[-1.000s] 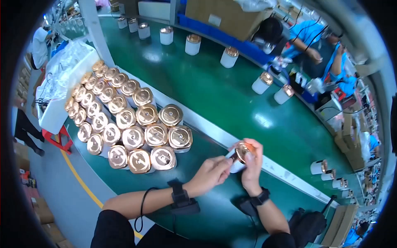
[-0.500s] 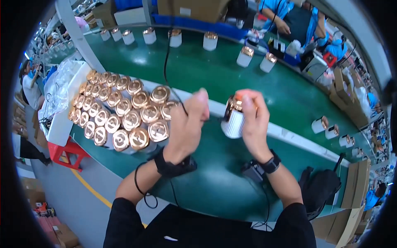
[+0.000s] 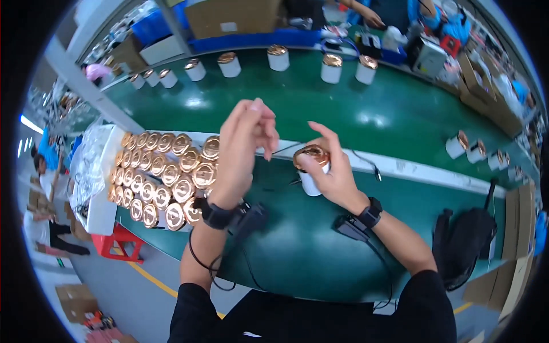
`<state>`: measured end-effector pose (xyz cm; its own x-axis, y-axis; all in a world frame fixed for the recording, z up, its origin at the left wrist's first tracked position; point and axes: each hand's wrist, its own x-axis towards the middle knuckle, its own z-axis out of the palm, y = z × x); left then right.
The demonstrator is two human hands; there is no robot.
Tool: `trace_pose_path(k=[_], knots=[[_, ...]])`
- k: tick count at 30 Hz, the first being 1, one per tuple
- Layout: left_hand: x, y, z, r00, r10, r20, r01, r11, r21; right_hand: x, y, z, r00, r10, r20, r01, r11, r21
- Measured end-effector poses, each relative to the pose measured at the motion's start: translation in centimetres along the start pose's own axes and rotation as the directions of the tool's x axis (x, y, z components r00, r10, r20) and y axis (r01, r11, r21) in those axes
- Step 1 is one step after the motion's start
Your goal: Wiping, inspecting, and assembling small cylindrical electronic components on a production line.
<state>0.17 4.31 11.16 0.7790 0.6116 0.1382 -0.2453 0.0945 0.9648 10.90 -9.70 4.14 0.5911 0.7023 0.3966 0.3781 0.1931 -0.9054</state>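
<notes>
My right hand (image 3: 336,178) is around a white cylindrical canister (image 3: 312,182) with a shiny copper-coloured top, close to the white rail. Its thumb lies across the copper top and the index finger points up, off the canister. To the left, my left hand (image 3: 245,146) is raised in the air with loosely bent, parted fingers and nothing in it. Below and left of that hand, several rows of similar copper-topped canisters (image 3: 163,195) stand packed together; my left hand and wrist hide some on the right. A thin black cable (image 3: 369,162) with a plug end lies over the rail behind my right hand.
Beyond the white rail (image 3: 407,168) runs a green belt (image 3: 223,108) with spaced copper-topped canisters (image 3: 331,70). A black bag (image 3: 466,246) lies on the right of the green table (image 3: 309,251). Left are clear plastic bags (image 3: 88,171) and a red stool (image 3: 120,243). Other people work nearby.
My view has shifted. My left hand has lifted and its fingers have loosened. The canister in my right hand has turned, so its copper top now shows under the thumb.
</notes>
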Motion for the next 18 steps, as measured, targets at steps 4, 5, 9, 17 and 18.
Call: trace_pose_path(k=[4,5,9,17,18], knots=[[4.8,-2.1,-0.2,0.929,-0.248,0.275,0.012,0.763,0.647,-1.7,0.4,-0.7,0.953,0.098,0.286,-0.118,0.991,0.055],[5.9,-3.4,1.0,0.918,-0.261,0.3,0.006,0.763,0.646,-1.8,0.8,-1.1,0.906,0.099,0.412,-0.087,0.995,-0.047],[5.8,-6.5,8.2,0.48,0.14,0.866,-0.865,0.239,0.441,-2.4,1.5,-1.4,0.848,0.098,0.52,-0.061,0.994,-0.088],[5.8,-12.1,12.5,0.223,-0.117,0.968,-0.975,-0.032,0.221,-3.8,4.2,-2.2,0.906,0.142,0.399,-0.234,0.953,0.192],[5.8,-11.9,12.9,0.183,-0.15,0.972,-0.983,-0.007,0.184,-3.7,4.5,-2.3,0.905,0.145,0.399,-0.242,0.948,0.205]])
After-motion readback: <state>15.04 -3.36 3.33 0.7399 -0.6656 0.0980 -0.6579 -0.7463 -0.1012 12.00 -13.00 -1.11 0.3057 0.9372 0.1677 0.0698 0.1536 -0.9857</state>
